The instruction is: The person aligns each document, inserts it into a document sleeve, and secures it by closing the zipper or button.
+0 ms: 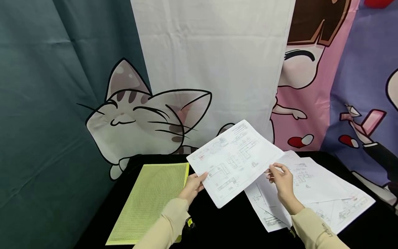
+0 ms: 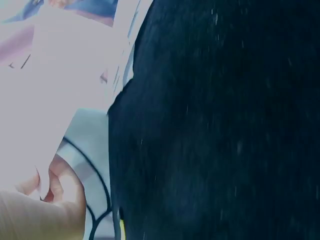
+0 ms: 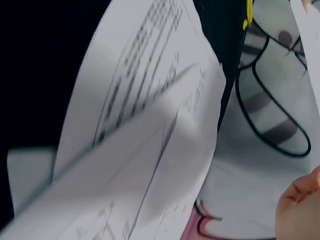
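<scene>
A white sheet of technical drawings (image 1: pixel 233 162) is held up, tilted, above the black table. My left hand (image 1: pixel 194 185) grips its lower left edge, thumb on the printed face; the left wrist view also shows this hand (image 2: pixel 55 205) with the pale sheet (image 2: pixel 45 100). At the sheet's lower right edge, my right hand (image 1: pixel 281 181) pinches with thumb and curled fingers. Only part of that hand (image 3: pixel 300 207) shows in the right wrist view, its fingertips cut off. Beneath the right hand lie several loose, overlapping drawing sheets (image 1: pixel 323 186).
On the left of the black-covered table (image 1: pixel 224 228) lies a yellow-green mesh folder (image 1: pixel 149 200). A small black and yellow object (image 1: pixel 189 223) sits partly hidden by the left forearm. Behind the table hangs a cartoon-printed curtain (image 1: pixel 217 52).
</scene>
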Tool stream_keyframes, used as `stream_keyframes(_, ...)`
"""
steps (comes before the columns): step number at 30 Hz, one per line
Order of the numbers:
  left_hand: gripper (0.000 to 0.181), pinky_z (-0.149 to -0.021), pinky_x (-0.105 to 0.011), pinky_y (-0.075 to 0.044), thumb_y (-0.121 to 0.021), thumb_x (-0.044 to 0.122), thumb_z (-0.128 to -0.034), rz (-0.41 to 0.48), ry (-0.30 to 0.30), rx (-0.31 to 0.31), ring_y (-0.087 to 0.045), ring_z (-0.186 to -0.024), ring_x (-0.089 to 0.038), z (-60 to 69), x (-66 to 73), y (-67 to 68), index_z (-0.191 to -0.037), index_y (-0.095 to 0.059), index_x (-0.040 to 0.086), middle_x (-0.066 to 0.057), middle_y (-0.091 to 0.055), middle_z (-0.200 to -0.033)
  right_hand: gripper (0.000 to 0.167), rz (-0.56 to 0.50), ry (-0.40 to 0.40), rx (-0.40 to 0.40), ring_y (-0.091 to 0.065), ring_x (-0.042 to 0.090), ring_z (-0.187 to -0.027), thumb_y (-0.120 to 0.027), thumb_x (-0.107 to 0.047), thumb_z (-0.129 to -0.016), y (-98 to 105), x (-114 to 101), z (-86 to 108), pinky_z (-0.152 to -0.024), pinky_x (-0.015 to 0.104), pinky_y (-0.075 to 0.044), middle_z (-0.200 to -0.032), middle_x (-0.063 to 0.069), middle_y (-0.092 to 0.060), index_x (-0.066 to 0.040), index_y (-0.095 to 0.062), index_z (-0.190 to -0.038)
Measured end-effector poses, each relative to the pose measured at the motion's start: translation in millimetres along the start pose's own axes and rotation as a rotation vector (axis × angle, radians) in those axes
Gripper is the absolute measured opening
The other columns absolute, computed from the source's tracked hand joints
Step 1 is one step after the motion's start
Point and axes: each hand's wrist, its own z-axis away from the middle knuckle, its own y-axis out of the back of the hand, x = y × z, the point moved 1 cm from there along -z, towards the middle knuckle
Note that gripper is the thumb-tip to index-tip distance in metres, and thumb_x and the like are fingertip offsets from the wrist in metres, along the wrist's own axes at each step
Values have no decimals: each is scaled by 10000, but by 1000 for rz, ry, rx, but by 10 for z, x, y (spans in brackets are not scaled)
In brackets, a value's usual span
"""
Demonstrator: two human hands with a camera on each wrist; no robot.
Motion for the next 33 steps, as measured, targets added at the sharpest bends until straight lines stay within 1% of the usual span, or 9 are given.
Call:
stream_keyframes(3, 279, -583, -169, -533, -638, 110, -895, -43, -18, -2, -645, -630, -49, -32, 54, 135, -1094, -581, -78, 52, -674, -707, 94, -56, 26, -34, -594, 19, -502, -529, -89, -956, 109, -18, -79, -459, 138, -458, -592, -99, -652, -140, -534, -876)
stream_keyframes(6, 288, -598, -184, -550, -640, 128, -896, -118, -34, 1, -649, -632, -60, -29, 128, 276, -1089, -590, -80, 41, -678, -720, 159, -51, 33, -70, -610, 17, -533, -536, -111, -956, 215, -47, -145, -509, 145, -501, -617, -106, -647, -197, -596, -836)
stream_keyframes(12, 261, -616, -228, -571, -639, 114, -894, -254, -73, 9, -665, -635, -94, 58, 268, 507, -1053, -619, -91, -30, -710, -771, 189, 138, 56, -236, -605, -22, -643, -554, -147, -953, 280, -114, -169, -600, 135, -515, -743, -166, -673, -285, -649, -866)
stream_keyframes(16, 240, -639, -269, -582, -636, 80, -885, -337, -113, -15, -676, -646, -126, 151, 302, 569, -1036, -620, -107, -129, -723, -836, 93, 349, 94, -306, -601, -36, -685, -573, -144, -944, 220, -165, -127, -623, 154, -517, -757, -219, -654, -107, -640, -996)
stream_keyframes(20, 230, -643, -273, -583, -637, 64, -880, -427, -157, -50, -675, -647, -124, 268, 255, 543, -1007, -618, -125, -172, -716, -845, 316, 538, 105, -342, -597, -17, -677, -579, -157, -941, 165, -202, -98, -620, 184, -512, -773, -113, -679, 128, -560, -1077)
stream_keyframes(23, 230, -645, -259, -581, -633, 65, -885, -464, -183, -70, -676, -666, -114, 317, 207, 506, -1007, -617, -130, -177, -714, -850, 348, 638, 90, -353, -582, 1, -657, -579, -178, -942, 160, -206, -104, -614, 189, -489, -810, 8, -699, 148, -563, -1064)
stream_keyframes(26, 228, -632, -250, -570, -639, 74, -883, -484, -208, -62, -660, -652, -95, 314, 189, 521, -999, -627, -122, -171, -714, -841, 318, 692, 67, -342, -545, -1, -639, -589, -177, -934, 157, -192, -105, -613, 192, -468, -776, -2, -681, 130, -586, -1018)
stream_keyframes(30, 200, -571, -249, -535, -663, 73, -861, -574, -295, -49, -599, -581, -62, 292, 210, 555, -932, -653, -114, -170, -705, -779, 289, 682, 55, -346, -542, 5, -618, -608, -145, -917, 157, -202, -79, -598, 198, -476, -720, -46, -653, 137, -592, -975)
stream_keyframes(33, 184, -523, -227, -503, -669, 66, -853, -648, -358, -71, -571, -556, -52, 291, 201, 579, -899, -664, -112, -187, -699, -758, 288, 659, 64, -363, -570, 11, -613, -612, -126, -912, 167, -201, -54, -580, 197, -484, -728, -13, -674, 155, -591, -974)
